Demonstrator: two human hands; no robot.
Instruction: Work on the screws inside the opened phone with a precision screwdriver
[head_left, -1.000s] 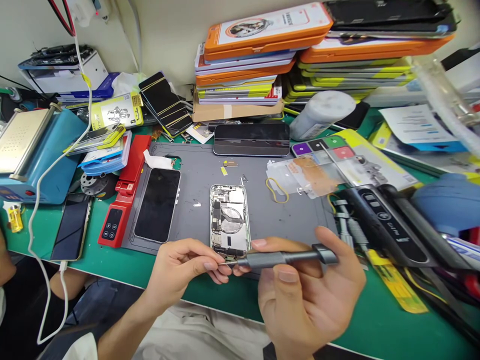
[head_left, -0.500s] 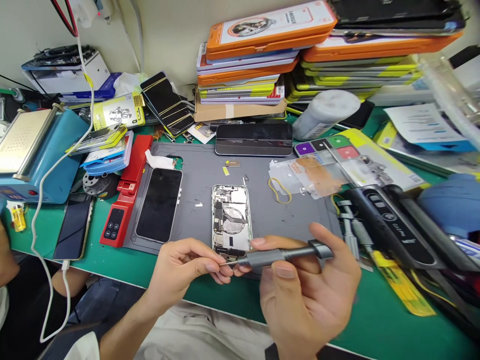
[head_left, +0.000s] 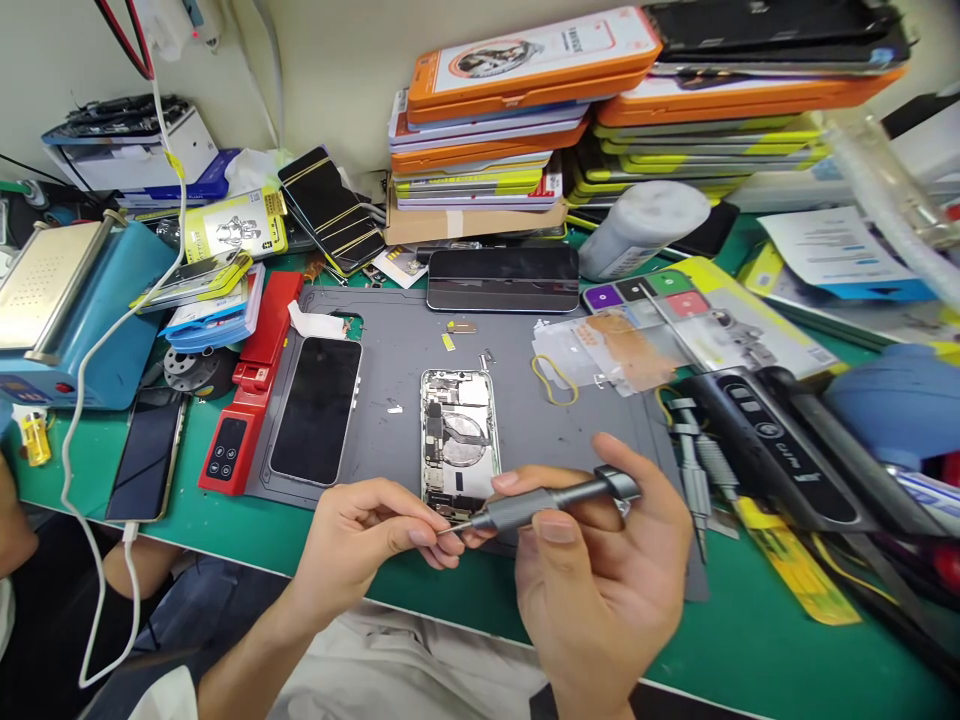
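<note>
A dark grey precision screwdriver (head_left: pixel 517 508) lies across my right hand (head_left: pixel 607 590), its handle held between thumb and fingers with the end cap towards the index finger. My left hand (head_left: pixel 375 535) pinches the thin tip of the shaft between thumb and fingertips; anything else in that pinch is too small to see. Just behind both hands, an opened phone (head_left: pixel 461 435) lies on the grey work mat (head_left: pixel 390 350), its inner parts and a round coil exposed. Its near end is partly hidden by my fingers and the screwdriver.
Left of the opened phone lies a black-screened phone (head_left: pixel 316 410), beside a red tool (head_left: pixel 238 420). Another dark screen (head_left: pixel 502 278) lies at the back. Stacked boxes (head_left: pixel 487 150) stand by the wall. To the right are a yellow rubber band (head_left: pixel 555 380), a black device (head_left: pixel 780 450) and tweezers.
My right hand has shifted slightly left, and the screwdriver's handle end has tilted up and turned a little. The left hand keeps its pinch at the tip. The view has shifted slightly.
</note>
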